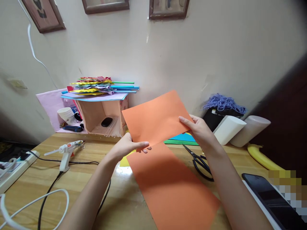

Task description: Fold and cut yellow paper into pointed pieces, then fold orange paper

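Note:
Raised above the table, an orange sheet of paper [155, 116] is held between my two hands, slightly tilted. My left hand [130, 145] pinches its lower left edge, thumb on top and fingers underneath. At the right edge, my right hand [195, 127] grips it the same way. Below lies a second orange sheet [177, 188], flat on the wooden table [124, 198]. Black-handled scissors [200, 161] rest beside my right forearm. Part of a yellow sheet [124, 161] shows under my left hand, and blue and green sheets [182, 139] lie behind the raised paper.
At left stand a white glue gun [67, 153], its cables, and a power strip [16, 169]. A cardboard box [100, 111] carries stacked coloured paper [93, 86]. To the right are white rolls [230, 129], purple yarn [224, 103], a banana [263, 158] and a phone [268, 198].

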A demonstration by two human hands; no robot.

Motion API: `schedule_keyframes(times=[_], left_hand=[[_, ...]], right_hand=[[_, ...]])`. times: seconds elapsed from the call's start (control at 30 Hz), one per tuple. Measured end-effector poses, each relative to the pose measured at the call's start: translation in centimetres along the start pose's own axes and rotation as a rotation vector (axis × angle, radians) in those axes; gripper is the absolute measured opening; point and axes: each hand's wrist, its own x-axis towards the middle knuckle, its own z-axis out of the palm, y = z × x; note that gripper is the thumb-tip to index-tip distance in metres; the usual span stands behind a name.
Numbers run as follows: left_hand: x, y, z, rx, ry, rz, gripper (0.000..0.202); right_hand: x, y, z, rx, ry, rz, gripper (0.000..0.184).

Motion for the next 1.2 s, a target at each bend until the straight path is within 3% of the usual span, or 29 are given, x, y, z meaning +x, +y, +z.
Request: schedule_keyframes(times=[0.13,0.3,0.43,0.57,0.77,1.2], left_hand=[[0.1,-0.1,0.5,-0.043,0.113,0.048,0.029],[0.1,0.0,0.8,-0.011,0.195,0.058,0.030],[0.0,0.3,0.9,-0.002,0.179,0.090,0.028],[-0.1,0.5,0.9,0.015,0.157,0.115,0.025],[-0.2,0.7,0.4,0.062,0.190,0.142,0.023],[-0.8,1.0,-1.9,0.139,0.154,0.138,0.020]], right_hand=[[-0.1,0.4,1.0,0.160,-0.093,0.030,0.033],[-1.4,0.3,3.7,-0.026,-0.362,0.086,0.027],[-2.3,0.6,5.8,-0.089,-0.445,0.088,0.020],[-2.6,1.0,6.6,-0.053,-0.432,0.078,0.021],[-2.3,1.2,6.2,-0.081,-0.373,0.065,0.017],[-0.3,1.2,2.3,-0.066,-0.155,0.031,0.017]])
